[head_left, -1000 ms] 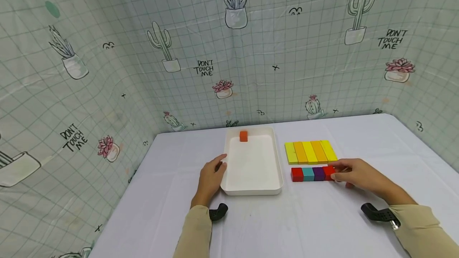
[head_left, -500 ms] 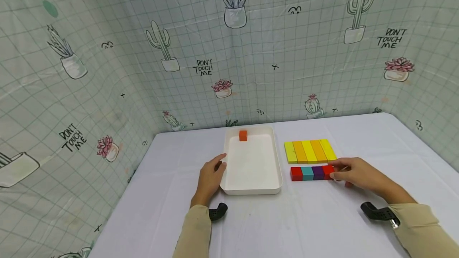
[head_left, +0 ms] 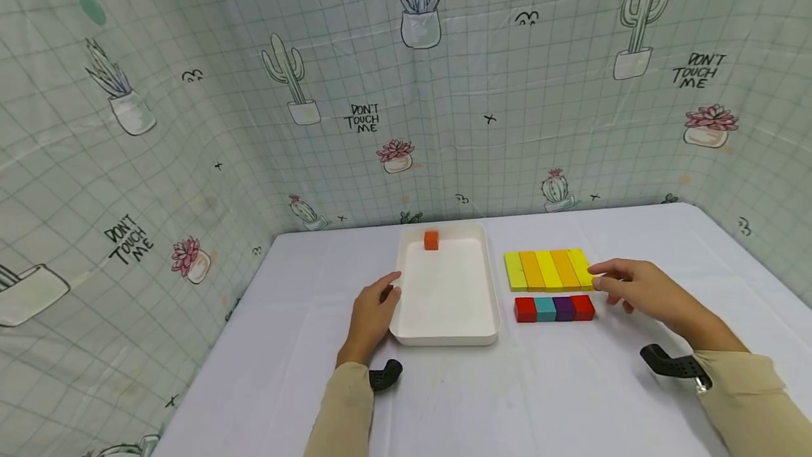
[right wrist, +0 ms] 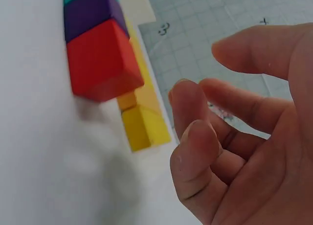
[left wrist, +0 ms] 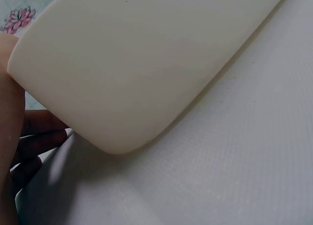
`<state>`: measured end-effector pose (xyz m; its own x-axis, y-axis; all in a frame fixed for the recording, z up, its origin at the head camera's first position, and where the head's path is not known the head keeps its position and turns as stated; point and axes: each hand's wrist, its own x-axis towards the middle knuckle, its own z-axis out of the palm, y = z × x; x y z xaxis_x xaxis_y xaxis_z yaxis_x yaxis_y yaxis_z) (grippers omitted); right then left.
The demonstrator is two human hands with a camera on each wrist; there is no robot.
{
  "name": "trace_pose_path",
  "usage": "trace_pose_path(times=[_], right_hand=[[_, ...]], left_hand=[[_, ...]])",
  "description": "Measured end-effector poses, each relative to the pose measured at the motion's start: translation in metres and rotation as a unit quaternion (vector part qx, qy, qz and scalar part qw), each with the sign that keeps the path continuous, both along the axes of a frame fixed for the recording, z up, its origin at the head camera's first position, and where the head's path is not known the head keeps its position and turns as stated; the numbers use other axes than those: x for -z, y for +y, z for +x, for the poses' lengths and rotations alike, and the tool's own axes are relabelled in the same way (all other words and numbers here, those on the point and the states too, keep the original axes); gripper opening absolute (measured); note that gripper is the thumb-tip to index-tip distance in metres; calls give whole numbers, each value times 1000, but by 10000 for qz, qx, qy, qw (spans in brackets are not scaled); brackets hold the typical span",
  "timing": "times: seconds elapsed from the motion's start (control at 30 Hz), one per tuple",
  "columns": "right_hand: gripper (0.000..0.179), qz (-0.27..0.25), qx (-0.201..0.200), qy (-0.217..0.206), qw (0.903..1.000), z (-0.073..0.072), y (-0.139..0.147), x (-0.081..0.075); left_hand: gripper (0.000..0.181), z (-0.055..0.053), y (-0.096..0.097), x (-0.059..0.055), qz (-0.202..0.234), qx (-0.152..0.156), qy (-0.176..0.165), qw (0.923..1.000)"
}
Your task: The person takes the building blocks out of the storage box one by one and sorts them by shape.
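My left hand (head_left: 373, 317) holds the left side of a white tray (head_left: 449, 340), thumb and forefinger at its rim. In the left wrist view, several curled fingers (left wrist: 41, 142) lie against the tray's outer wall (left wrist: 132, 73). An orange cube (head_left: 431, 240) sits inside at the far end. Fingers spread and holding nothing, my right hand (head_left: 647, 295) hovers right of two block groups. Nearest it are a red cube (head_left: 582, 307) ending a row with a purple cube (head_left: 563, 309), a teal cube (head_left: 545, 309) and another red cube (head_left: 525, 309), and a yellow plank (head_left: 580, 269).
Behind the cube row, several yellow and orange planks (head_left: 533, 271) lie side by side. A white cloth (head_left: 482, 407) covers the table. Patterned fabric (head_left: 457, 90) hangs behind and at both sides.
My right hand has released the red cube at the row's right end and lifted slightly up and away. The left hand and tray have stayed put.
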<state>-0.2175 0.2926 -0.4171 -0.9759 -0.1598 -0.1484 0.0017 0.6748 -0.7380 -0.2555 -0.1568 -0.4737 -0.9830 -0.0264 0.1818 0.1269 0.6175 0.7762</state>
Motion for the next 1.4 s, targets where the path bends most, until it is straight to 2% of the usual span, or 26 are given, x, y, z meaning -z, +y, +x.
trace_pose_path(times=[0.2, 0.43, 0.67, 0.93, 1.17, 1.4], right_hand=[[62, -534, -112, -94, 9985, -13, -13, -12], [51, -1025, -342, -200, 9939, -36, -35, -15], [51, -1924, -534, -442, 9789, -57, -71, -22], [48, -2065, -766, -614, 9735, -74, -101, -21], [44, -2416, -710, -582, 9660, -92, -121, -27], [48, -2596, -722, -676, 9606, -103, -136, -26]], left_hand=[[37, -1, 1, 1, -11, 2, -18, 10000], [37, 0, -2, -1, -55, 30, 14, 10000], [37, -1, -4, -1, 11, 14, -7, 10000], [37, -1, -2, -1, 31, 80, 36, 10000], [37, -4, -3, -1, 40, 119, 76, 9999], [37, -1, -3, 0, 23, 130, 42, 9999]])
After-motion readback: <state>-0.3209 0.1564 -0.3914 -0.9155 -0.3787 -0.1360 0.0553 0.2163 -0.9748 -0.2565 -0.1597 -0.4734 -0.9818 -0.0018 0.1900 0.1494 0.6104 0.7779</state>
